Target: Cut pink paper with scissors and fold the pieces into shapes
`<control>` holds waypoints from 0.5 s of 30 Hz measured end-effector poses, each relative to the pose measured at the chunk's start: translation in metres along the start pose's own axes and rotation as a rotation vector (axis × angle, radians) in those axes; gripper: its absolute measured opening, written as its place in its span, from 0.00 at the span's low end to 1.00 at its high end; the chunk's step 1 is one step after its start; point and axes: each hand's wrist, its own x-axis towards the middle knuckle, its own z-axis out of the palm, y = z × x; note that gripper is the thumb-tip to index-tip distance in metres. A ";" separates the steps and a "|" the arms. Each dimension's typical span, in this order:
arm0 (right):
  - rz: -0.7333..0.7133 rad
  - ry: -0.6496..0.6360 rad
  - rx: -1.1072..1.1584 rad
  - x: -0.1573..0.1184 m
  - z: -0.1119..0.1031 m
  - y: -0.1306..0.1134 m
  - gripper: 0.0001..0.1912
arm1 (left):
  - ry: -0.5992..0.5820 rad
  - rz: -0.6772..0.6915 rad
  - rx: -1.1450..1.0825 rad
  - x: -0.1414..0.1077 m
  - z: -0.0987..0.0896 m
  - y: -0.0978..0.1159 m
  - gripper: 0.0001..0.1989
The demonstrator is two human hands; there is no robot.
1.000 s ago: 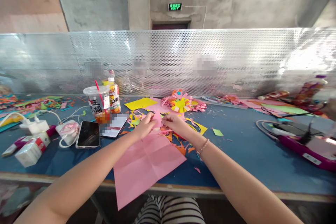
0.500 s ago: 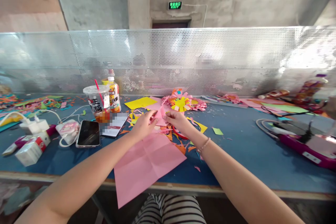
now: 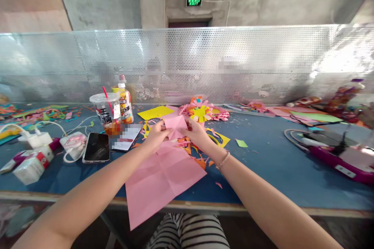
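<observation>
A small creased pink paper square (image 3: 176, 125) is held up between my hands. My left hand (image 3: 157, 135) grips its left edge, fingers closed on it. On the right edge, my right hand (image 3: 196, 132) pinches the same paper. Below them a larger pink sheet (image 3: 163, 181) with fold lines lies on the blue table, its near corner hanging over the edge. Just behind my hands are paper flowers (image 3: 201, 113) in pink, orange and yellow. Orange and yellow scraps lie under and beside my right hand.
At the left are a plastic cup (image 3: 105, 113) with a straw, a bottle (image 3: 125, 103), a black-screened phone (image 3: 97, 148) and white chargers (image 3: 35, 140). A purple device (image 3: 336, 161) with cables lies right. A perforated metal screen (image 3: 187, 62) stands behind.
The small pink paper has been opened out flatter between my hands, and its creased face now shows. My right hand has shifted slightly. The whole view has tilted a little.
</observation>
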 end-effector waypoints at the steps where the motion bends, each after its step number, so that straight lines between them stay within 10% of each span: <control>1: -0.013 -0.007 0.016 0.000 0.000 0.000 0.13 | -0.002 -0.023 -0.043 -0.001 0.001 0.001 0.13; 15: -0.028 -0.048 0.191 -0.002 -0.003 -0.013 0.23 | 0.011 -0.058 -0.029 -0.002 -0.003 0.004 0.17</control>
